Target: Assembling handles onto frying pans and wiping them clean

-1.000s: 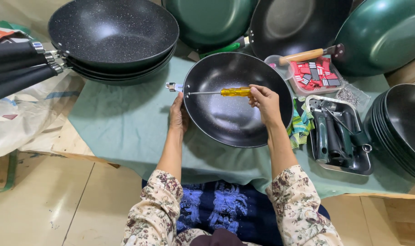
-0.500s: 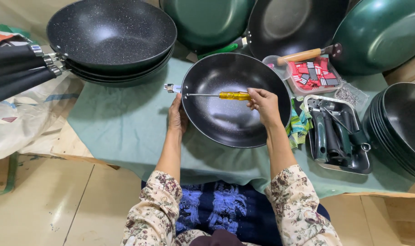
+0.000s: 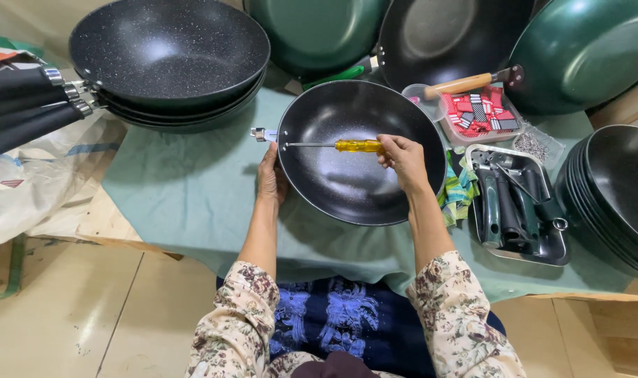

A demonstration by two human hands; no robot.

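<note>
Right hand (image 3: 403, 155) closed on yellow screwdriver (image 3: 333, 145), shaft lying flat leftward across black wok (image 3: 361, 157) toward rim bracket (image 3: 264, 134); left hand (image 3: 271, 178) gripping wok's left rim, nearer bracket, on bench (image 3: 172, 189).

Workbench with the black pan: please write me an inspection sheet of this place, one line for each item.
Surface: green cloth covers the bench.
Job's things: black pan lies on the cloth; yellow-handled screwdriver spans its bowl, tip at the metal fitting on the left rim.
Clutter: stacked speckled pans, green pans, stacked dark pans, tray of handles, tub of red and black small parts.
Grippers: left hand steadies the pan's rim; right hand grips the screwdriver handle.
Cables: nothing seen.
Surroundings: tiled floor, printed sack at left.
</note>
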